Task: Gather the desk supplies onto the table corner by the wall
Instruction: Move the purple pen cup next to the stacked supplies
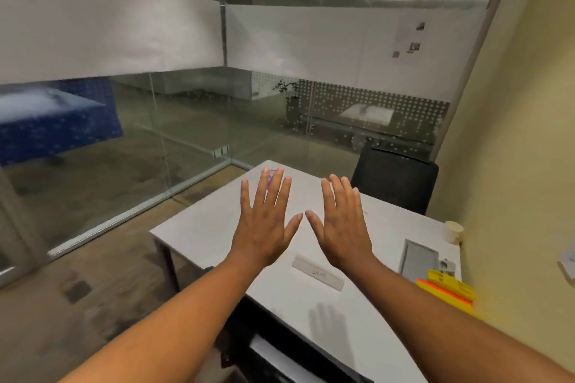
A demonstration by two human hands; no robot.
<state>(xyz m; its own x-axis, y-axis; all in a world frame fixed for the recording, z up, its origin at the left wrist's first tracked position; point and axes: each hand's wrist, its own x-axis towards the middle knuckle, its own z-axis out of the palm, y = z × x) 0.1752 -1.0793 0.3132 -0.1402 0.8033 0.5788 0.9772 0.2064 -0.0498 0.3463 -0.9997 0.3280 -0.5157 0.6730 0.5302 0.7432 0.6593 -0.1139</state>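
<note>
My left hand [264, 221] and my right hand [340, 224] are held up side by side above the white table [199, 233], backs toward me, fingers spread and straight, holding nothing. A clear ruler [318, 272] lies on the table just below my right hand. A purple object [272, 176] shows partly behind my left fingertips near the far table corner. By the yellow wall lie a grey flat case [418, 258], a small white stapler-like item [447, 266], a yellow and orange stack [448, 289] and a white cup [453, 232].
A black chair [395, 183] stands at the table's far side. Glass partitions run along the left and back. The yellow wall [513, 165] borders the table's right edge. Carpeted floor lies to the left.
</note>
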